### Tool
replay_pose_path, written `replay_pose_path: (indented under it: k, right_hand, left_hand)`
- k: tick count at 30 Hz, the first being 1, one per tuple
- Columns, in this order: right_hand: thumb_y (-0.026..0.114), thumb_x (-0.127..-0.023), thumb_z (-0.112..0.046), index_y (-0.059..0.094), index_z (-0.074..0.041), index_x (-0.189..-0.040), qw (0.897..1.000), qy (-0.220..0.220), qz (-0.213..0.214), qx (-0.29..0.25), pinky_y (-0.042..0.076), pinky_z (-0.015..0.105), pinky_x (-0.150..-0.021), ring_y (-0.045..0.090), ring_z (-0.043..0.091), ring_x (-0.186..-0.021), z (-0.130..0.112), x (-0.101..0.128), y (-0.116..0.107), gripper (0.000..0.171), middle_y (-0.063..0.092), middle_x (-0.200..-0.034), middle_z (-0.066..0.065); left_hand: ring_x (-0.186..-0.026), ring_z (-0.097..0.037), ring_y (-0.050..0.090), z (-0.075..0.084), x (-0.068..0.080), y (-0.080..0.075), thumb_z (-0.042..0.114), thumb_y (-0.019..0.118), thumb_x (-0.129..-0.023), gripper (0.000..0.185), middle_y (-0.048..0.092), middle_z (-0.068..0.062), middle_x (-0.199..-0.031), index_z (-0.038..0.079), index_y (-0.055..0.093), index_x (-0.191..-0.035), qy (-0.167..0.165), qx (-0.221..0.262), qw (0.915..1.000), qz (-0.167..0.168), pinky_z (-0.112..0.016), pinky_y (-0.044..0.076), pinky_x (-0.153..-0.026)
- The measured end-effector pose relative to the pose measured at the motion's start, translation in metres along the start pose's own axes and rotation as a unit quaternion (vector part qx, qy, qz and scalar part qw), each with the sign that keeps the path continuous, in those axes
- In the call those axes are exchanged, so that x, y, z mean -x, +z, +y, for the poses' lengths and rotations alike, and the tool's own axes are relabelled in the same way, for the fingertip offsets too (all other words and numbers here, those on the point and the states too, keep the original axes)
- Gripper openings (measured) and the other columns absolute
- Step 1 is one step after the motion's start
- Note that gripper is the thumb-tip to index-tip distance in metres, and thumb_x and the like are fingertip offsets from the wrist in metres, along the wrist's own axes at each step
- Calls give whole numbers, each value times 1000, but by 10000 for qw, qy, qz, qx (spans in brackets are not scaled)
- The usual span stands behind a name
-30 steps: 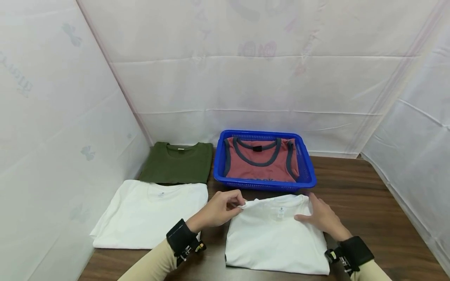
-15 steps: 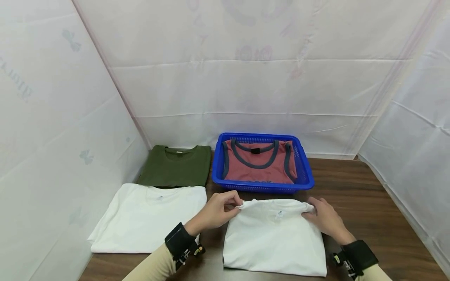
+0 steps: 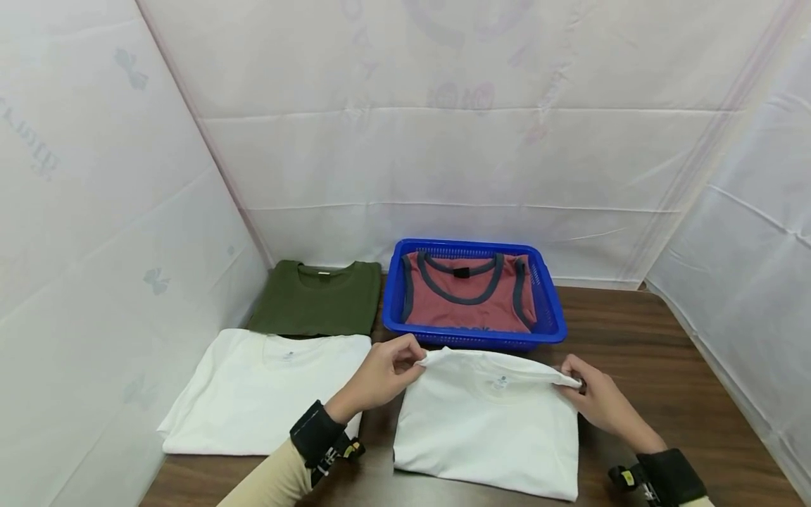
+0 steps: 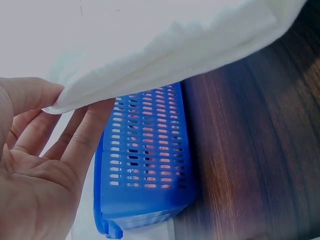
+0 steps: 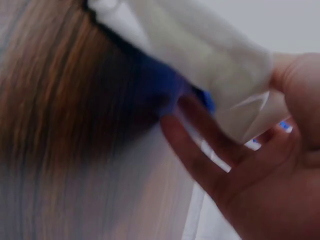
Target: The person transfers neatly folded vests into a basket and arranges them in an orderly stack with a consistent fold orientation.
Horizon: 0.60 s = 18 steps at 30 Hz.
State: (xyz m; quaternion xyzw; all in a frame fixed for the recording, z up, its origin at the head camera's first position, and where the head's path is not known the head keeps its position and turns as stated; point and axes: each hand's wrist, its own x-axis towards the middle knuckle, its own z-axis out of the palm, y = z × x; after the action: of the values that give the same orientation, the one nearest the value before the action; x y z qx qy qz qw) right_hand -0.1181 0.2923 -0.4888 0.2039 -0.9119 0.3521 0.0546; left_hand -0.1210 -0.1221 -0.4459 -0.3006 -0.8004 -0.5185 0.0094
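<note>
Pinching the far corners of the folded white shirt [image 3: 488,422], the left hand [image 3: 380,377] and right hand [image 3: 598,401] hold its collar edge raised off the table [image 3: 665,366]; its near edge rests flat. Just beyond the grip stands the basket [image 3: 551,310]. Bare table lies rightward; another white shirt [image 3: 266,391] lies leftward.

Both forearms reach in from the lower frame edge, dark bands at the wrists. The left hand [image 3: 385,372] pinches with thumb and curled fingers at centre; the right hand [image 3: 595,398] pinches likewise at lower right.
</note>
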Motion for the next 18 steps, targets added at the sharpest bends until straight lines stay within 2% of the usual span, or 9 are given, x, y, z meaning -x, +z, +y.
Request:
replay_pose_path:
  k: [7, 12, 16, 18]
  right_hand:
    - [73, -93, 1, 46, -18, -88, 9984, -344, 121, -438, 37, 24, -50, 42, 2, -62, 0, 1, -2, 33, 41, -75, -9]
    - [73, -92, 2, 48, -17, -91, 9984, -133, 304, -456, 36, 25, -50, 42, 3, -61, -5, 0, -6, 31, 43, -75, -6]
    - [75, -90, 3, 48, -13, -95, 9978, 96, 560, -355, 37, 25, -49, 42, 4, -59, -9, -2, -9, 32, 49, -75, -4]
    - [76, -88, 6, 48, -10, -98, 9967, 132, 708, -362, 39, 25, -48, 43, 4, -58, -12, -2, -11, 34, 56, -76, -2]
  left_hand:
    - [-104, -14, 72, -2, 2, -3, 4, 70, -97, 8, 72, -1, -112, 10, 65, -99, -167, 6, 9998, 127, -29, 59, -79]
    - [-99, -13, 73, -2, 4, -5, 2, 70, -95, 10, 73, -2, -109, 9, 66, -99, -112, 53, 9995, 296, -27, 58, -75]
    - [-81, -11, 70, -2, 5, -7, 2, 70, -95, 8, 74, -2, -105, 8, 66, -100, -60, 66, 9989, 470, -25, 55, -66]
    - [-77, -9, 69, -2, 6, -8, 3, 71, -96, 9, 75, -2, -104, 10, 66, -100, -83, 69, 9983, 570, -25, 54, -65]
